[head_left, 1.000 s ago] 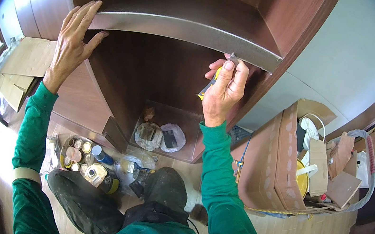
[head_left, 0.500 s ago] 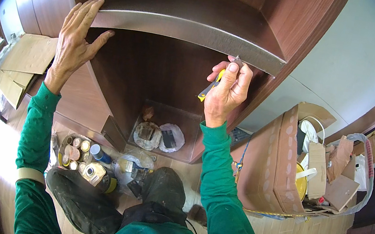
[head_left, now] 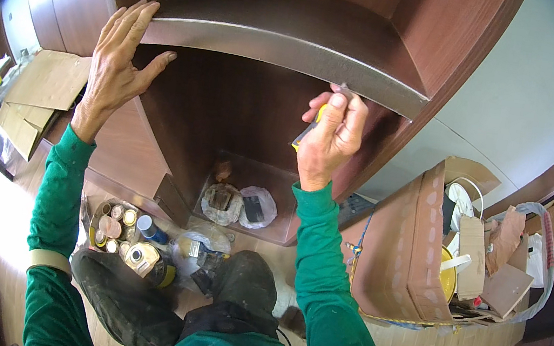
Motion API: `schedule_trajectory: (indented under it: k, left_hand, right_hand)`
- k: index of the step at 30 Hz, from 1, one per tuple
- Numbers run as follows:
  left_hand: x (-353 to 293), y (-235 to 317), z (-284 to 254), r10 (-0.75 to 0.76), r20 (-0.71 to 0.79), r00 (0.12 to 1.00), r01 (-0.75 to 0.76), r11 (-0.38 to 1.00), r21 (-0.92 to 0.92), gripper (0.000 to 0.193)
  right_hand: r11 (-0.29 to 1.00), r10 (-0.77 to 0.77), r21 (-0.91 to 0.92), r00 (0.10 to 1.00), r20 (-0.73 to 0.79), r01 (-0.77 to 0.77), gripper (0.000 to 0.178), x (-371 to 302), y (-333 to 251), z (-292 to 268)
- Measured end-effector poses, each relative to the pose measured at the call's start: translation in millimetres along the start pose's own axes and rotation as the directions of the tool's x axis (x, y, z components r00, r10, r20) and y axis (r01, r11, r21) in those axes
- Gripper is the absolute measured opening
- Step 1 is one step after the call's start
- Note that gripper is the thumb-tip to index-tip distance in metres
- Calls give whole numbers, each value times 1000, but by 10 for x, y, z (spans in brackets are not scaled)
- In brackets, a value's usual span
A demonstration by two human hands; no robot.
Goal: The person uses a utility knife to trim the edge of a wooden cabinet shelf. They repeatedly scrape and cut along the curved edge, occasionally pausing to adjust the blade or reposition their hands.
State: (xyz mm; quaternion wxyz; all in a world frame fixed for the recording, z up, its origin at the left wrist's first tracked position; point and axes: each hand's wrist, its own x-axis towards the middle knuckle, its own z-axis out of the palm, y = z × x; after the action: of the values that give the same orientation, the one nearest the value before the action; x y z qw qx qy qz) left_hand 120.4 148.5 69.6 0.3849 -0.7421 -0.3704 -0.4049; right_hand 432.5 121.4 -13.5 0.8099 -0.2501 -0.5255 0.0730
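Observation:
My right hand [head_left: 332,131] is closed around a yellow and grey utility knife [head_left: 301,140], its handle slanting down to the left below the fist. The knife's tip end, mostly covered by my fingers, meets the lower edge of the metallic-looking brown edge strip [head_left: 280,52] on the cabinet shelf, towards its right end. At the strip's left end, my left hand [head_left: 115,72] is open, fingertips resting by the shelf corner and thumb stretched out below. The shelf [head_left: 292,16] has a dark brown top.
Below the shelf, the wood-look cabinet [head_left: 195,98] holds two plastic-wrapped bundles [head_left: 258,207] at its bottom. Several cans [head_left: 111,226] stand on the floor beside my legs. To the right is a large cardboard box [head_left: 393,253] of mixed items; folded cardboard [head_left: 46,80] leans at the left.
My right hand has slid slightly left along the strip's lower edge with the knife. My left hand keeps its place at the shelf corner. The whole view has shifted a little.

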Motion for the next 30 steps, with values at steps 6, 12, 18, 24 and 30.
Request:
schedule_trajectory:
  k: [6,12,18,24,30]
  left_hand:
    - [13,7,-25,2,9,1000,-2,1000,5,78]
    - [7,19,-19,-4,17,1000,3,1000,12,79]
    - [11,5,3,-3,17,1000,3,1000,14,80]
    - [10,14,-8,12,14,1000,-12,1000,5,80]
    - [3,0,-3,24,15,1000,-24,1000,7,79]
  right_hand:
    - [1000,7,-17,999,34,-6,19,-8,4,19]
    - [998,33,54,999,-8,-32,19,-11,-2,4]
    - [998,0,-55,998,61,3,18,-71,23,174]
    - [999,-44,-29,999,-3,44,18,-72,43,211]
    - [997,-46,-53,998,41,48,18,-114,63,309]
